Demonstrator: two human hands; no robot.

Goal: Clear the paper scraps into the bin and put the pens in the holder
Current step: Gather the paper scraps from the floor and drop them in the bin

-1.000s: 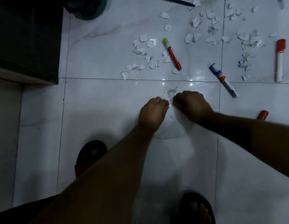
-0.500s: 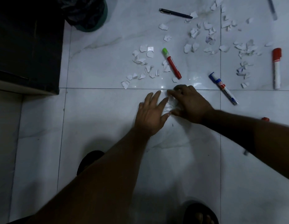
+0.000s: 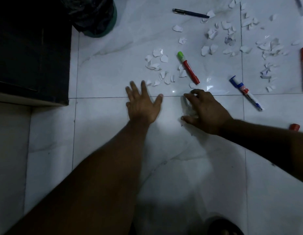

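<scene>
One red marker [image 3: 294,127] mostly behind forearm [image 3: 265,141]

Torn white paper scraps [image 3: 177,28] lie scattered among several loose pens [image 3: 189,70].

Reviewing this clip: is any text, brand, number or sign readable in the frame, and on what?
No text is legible.
Blue-capped white marker: red label and dark print along the barrel, too blurred to read.
Paper scraps: bluish marks on a few, unreadable.
Green-capped red marker: no print visible.
</scene>
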